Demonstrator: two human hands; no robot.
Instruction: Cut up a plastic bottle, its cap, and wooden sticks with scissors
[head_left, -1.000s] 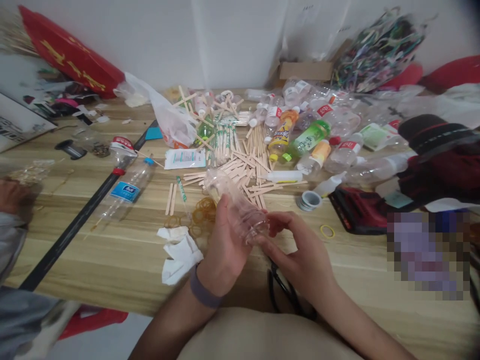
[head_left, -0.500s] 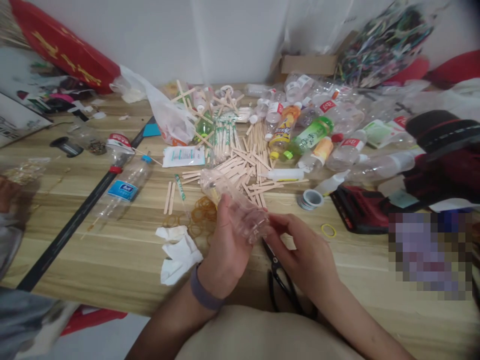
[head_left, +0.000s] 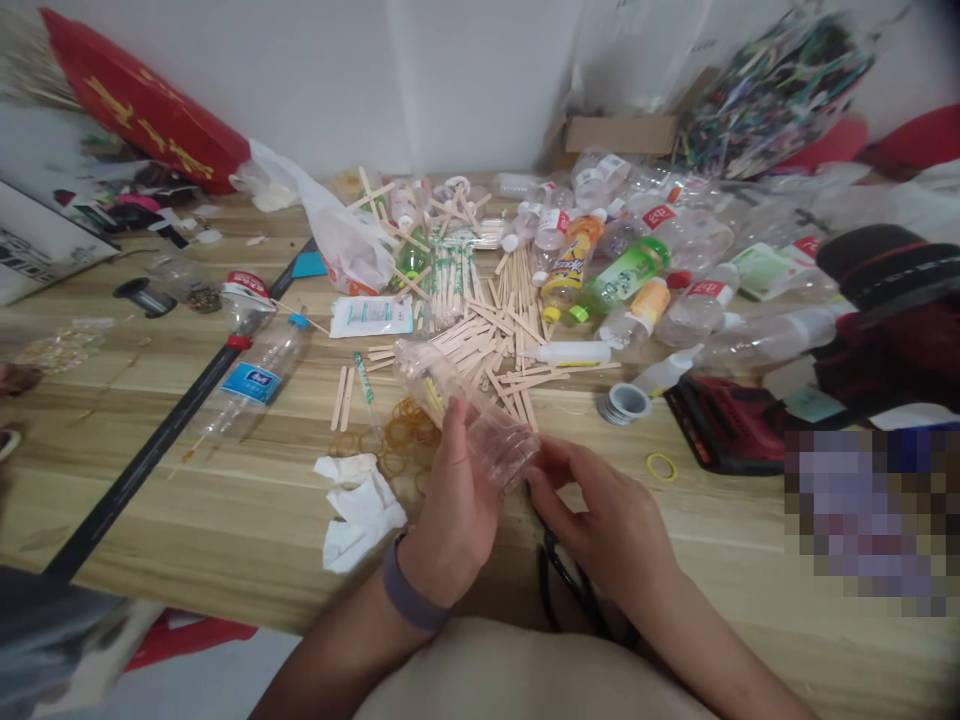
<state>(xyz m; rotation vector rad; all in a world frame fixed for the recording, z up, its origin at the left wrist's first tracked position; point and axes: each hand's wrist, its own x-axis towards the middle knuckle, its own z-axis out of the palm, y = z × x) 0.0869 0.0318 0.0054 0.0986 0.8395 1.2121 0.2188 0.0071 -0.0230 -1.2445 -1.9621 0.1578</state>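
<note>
My left hand [head_left: 454,515] is wrapped round a clear plastic bottle [head_left: 491,430], which lies tilted across the palm with its far end up to the left. At the bottle's near right end, the thumb and fingers of my right hand [head_left: 600,510] are pinched together on its edge; the exact fingertip contact is partly hidden. Black-handled scissors [head_left: 551,580] lie on the table below my right hand, partly covered by it. Just beyond my left hand is a heap of rubber bands [head_left: 409,425], with crumpled white tissue [head_left: 360,515] to its left.
Wooden sticks [head_left: 480,345] spread over the middle of the wooden table [head_left: 720,580]. Several bottles [head_left: 626,275] pile up behind right, near a red-black power tool [head_left: 735,425] and a tape roll [head_left: 624,402]. A labelled bottle [head_left: 251,385] and a black bar [head_left: 150,450] lie left.
The bottle has turned slightly in my hands, and my right fingertips have shifted a little lower at its end. The view has moved slightly. At far left, another person's arm has moved.
</note>
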